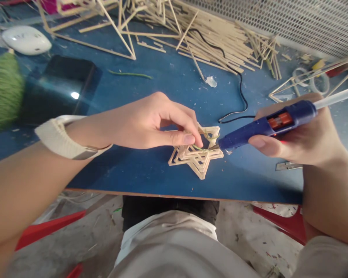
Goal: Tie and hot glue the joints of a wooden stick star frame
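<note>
A star-shaped frame of stacked wooden sticks [202, 170] lies on the blue table near its front edge. Above its left part, my left hand [165, 125] pinches a thin green yarn strand [197, 148], which runs over the star's sticks. My right hand [304, 135] is wrapped round a blue hot glue gun [246, 131] with a whitish glue stick [338, 96] in its rear. The gun's nozzle [214, 147] points left and is at the star, close to my left fingertips. Whether the nozzle touches the yarn or the wood I cannot tell.
Wooden sticks [208, 46] are heaped at the back beside a stick frame [127, 34]. A black cable [243, 96] curves towards the gun. On the left are a dark phone [60, 85], green yarn ball [2, 92] and white mouse [27, 40]. A metal blade [288, 166] lies right.
</note>
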Tool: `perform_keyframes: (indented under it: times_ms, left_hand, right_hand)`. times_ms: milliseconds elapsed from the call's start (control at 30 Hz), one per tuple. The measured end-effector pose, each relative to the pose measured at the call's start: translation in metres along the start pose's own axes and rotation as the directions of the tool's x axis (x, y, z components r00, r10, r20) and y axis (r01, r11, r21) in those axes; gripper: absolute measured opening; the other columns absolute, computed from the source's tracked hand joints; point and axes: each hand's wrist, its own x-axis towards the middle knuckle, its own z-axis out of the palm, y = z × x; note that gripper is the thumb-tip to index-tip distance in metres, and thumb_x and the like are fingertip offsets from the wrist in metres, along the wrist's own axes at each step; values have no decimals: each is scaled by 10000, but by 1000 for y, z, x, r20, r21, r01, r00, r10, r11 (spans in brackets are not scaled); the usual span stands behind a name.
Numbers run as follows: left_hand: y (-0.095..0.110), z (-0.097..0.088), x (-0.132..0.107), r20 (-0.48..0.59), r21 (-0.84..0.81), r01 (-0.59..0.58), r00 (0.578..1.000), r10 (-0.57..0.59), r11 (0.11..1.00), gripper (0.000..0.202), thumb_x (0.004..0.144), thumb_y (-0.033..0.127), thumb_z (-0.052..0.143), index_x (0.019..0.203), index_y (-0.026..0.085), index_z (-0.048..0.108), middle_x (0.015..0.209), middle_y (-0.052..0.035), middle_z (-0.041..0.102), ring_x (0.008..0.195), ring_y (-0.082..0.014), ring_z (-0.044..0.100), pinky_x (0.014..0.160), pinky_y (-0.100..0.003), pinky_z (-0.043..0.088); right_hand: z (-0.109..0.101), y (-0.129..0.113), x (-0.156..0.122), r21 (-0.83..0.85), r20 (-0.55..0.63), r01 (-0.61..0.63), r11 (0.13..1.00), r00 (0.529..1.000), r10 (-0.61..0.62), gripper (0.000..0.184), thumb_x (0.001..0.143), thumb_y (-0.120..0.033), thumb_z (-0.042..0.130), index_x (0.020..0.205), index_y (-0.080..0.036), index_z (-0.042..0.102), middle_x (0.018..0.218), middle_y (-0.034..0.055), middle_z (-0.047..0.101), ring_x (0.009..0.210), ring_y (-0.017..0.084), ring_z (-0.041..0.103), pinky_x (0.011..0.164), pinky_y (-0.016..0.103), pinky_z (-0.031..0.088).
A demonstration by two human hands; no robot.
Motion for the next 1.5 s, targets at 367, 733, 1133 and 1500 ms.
perform_keyframes:
  times_ms: [367,733,1133,1500]
  left_hand:
    - [0,0,-1,-7,37,14,1000,-14,999,169,1127,307,798,1160,277,960,1149,-67,906,807,-125,780,737,-190,592]
    - [0,-1,-1,4,42,-1,1000,1,999,172,1137,275,783,1176,252,949,1174,-48,907,815,-95,769,754,-176,558]
    - [5,-1,-1,13,42,25,1000,-26,999,185,1152,230,761,1201,241,938,1200,-38,900,828,-77,757,773,-168,545]
    - [2,0,0,4,46,21,1000,-21,999,188,1135,251,771,1182,270,952,1176,-58,897,875,-124,802,720,-176,550]
  right_hand:
    - [-1,-1,-4,-47,-58,-5,999,998,2,384,915,-519,968,773,-286,697,523,-81,486,484,123,429,480,343,319]
    - [-1,-8,-4,-120,-63,7,993,998,-14,669,957,-634,931,605,-254,508,529,-50,486,505,124,334,495,375,211]
    - [-1,-9,6,15,-53,92,996,994,-91,546,844,-482,1057,641,-224,621,522,-71,538,470,66,358,409,282,256]
    - [-3,-7,-2,-63,-34,74,995,997,-76,408,859,-523,1034,821,-243,739,613,-69,594,525,76,401,475,284,312]
